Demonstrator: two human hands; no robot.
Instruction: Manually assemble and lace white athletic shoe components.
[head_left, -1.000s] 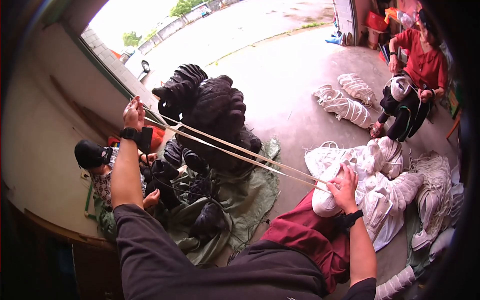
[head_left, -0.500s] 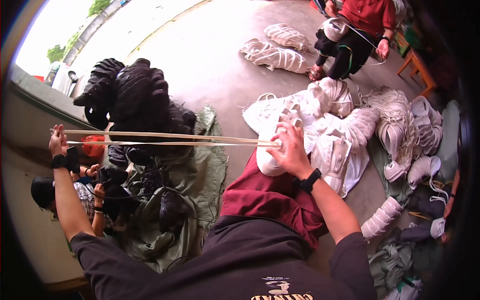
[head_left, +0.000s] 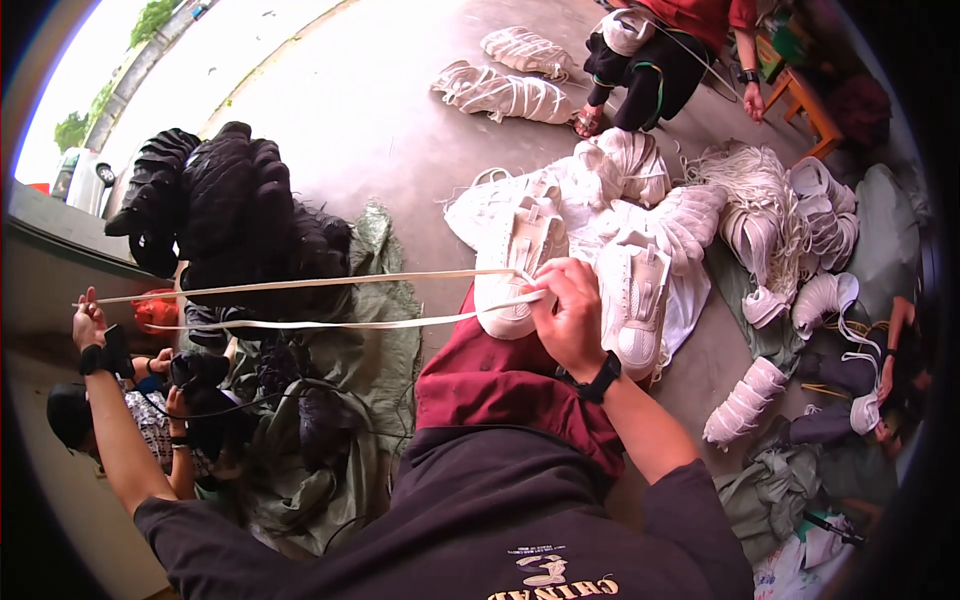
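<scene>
A white shoe (head_left: 508, 300) rests on my lap, toe toward me. Out at the far left, my left hand (head_left: 90, 322) grips a cream shoelace (head_left: 330, 284) near its end, drawing one strand taut from the shoe. The other strand hangs in the air below it, its free end short of that hand. Over the right side of the shoe, my right hand (head_left: 568, 312) is closed, pinching this lower strand near the eyelets. Close to its right sits a second white shoe (head_left: 636, 300).
White shoes lie heaped ahead, beside a pile of loose white laces (head_left: 745, 185). Black shoes (head_left: 225, 205) are stacked on a green tarp (head_left: 385, 330) at left. Co-workers sit at left, far right and ahead. Tied white shoe bundles (head_left: 505, 92) lie on the floor.
The lower strand has come loose from my left hand and sags lower. My right hand has gone from spread fingers on the shoe to a closed pinch. The whole view has shifted slightly.
</scene>
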